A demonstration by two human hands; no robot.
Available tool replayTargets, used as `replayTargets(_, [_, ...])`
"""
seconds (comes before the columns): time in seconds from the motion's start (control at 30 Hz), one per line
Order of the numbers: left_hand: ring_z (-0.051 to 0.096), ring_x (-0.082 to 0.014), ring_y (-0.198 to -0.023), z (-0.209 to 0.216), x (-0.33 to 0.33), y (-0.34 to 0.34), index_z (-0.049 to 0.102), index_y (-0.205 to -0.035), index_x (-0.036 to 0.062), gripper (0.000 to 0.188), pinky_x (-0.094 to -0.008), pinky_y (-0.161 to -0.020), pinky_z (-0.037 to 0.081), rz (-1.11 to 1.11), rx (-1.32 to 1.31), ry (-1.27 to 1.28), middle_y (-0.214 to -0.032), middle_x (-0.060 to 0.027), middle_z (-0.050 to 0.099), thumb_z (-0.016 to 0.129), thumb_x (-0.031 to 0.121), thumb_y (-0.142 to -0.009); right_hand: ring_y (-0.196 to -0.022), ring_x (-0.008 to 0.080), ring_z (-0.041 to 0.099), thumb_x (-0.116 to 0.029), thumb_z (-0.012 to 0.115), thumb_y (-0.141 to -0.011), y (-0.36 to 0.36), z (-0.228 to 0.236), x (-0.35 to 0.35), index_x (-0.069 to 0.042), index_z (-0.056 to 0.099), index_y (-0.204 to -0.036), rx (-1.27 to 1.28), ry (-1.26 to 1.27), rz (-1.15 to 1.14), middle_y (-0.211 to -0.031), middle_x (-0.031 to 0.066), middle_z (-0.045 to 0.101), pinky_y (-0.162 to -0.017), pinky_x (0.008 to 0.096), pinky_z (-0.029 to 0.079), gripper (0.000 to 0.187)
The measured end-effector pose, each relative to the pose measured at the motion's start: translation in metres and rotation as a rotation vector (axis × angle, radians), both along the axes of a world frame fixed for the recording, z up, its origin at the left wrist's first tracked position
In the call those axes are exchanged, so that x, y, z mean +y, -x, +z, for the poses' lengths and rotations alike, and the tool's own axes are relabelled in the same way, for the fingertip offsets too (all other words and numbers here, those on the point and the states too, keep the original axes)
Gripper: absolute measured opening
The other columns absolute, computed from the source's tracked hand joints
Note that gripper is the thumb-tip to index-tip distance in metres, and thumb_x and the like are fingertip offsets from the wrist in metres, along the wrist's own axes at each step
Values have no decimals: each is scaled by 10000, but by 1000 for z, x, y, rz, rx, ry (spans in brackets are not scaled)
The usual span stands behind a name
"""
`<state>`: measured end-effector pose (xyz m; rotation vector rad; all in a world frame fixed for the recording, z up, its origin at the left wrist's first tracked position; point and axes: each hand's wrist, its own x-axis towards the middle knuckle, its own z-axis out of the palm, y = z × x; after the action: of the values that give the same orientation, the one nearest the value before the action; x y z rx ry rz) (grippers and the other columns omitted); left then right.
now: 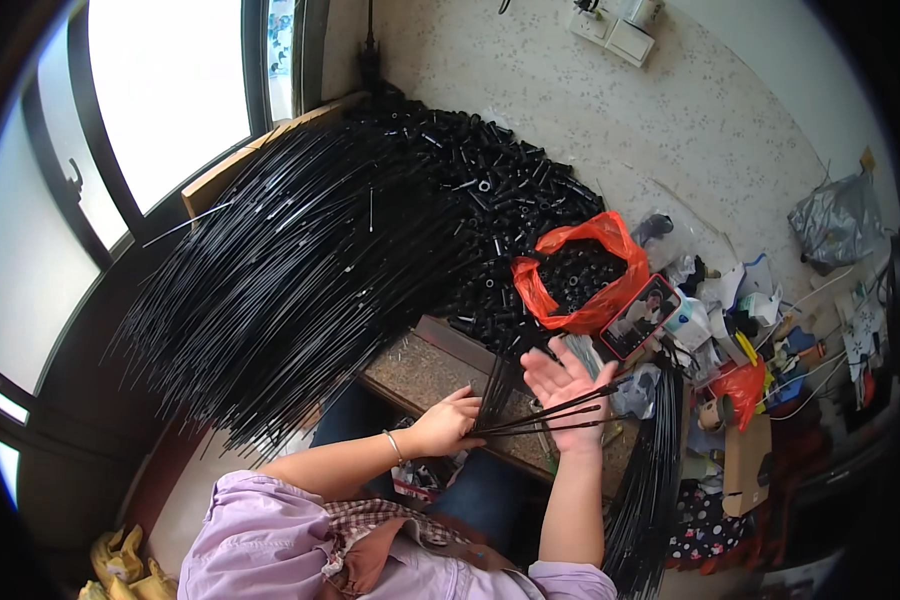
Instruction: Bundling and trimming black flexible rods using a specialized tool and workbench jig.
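Note:
My left hand (445, 425) is closed on several thin black rods (530, 428) at the table's near edge. They fan out to the right, and their thicker ends cross in front of my right palm and wrist. My right hand (568, 392) is open, palm showing and fingers spread. Whether the rods rest against it I cannot tell. Just beyond my left fingers, more dark strands (495, 392) run up over the brown speckled tabletop (408, 372). A large heap of long black rods (290, 270) spreads out to the left.
Short black tubular parts (480, 180) are piled against the wall. An orange-red plastic bag (538, 298) holds small black pieces, with a phone (641, 317) leaning beside it. Another rod bundle (650, 470) hangs over the right edge. Clutter and a cardboard box (748, 465) lie farther right.

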<state>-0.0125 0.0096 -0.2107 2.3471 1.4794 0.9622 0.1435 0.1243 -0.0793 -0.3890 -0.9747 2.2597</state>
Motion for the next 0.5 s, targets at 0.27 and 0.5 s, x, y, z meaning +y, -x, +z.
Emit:
replayTargets(0.27, [188, -285, -1342, 61, 4, -4, 261, -1387, 189, 1000, -560, -1026, 181, -228, 355, -88, -1441, -131, 220, 733, 332, -517, -931, 299, 591, -678, 204, -839, -32, -29, -53, 76, 519, -1083, -272, -199, -248, -1007, 206, 605, -882, 405, 428, 853])
replayTargets(0.5, [313, -264, -1288, 28, 25, -1, 650, -883, 84, 262, -501, -1071, 177, -668, 377, -233, -1348, -94, 400, 542, 231, -695, -921, 286, 578, -509, 433, -879, 22, -86, 11, -51, 423, -1145, -358, 316, 68, -1032, 152, 557, -747, 434, 491, 530])
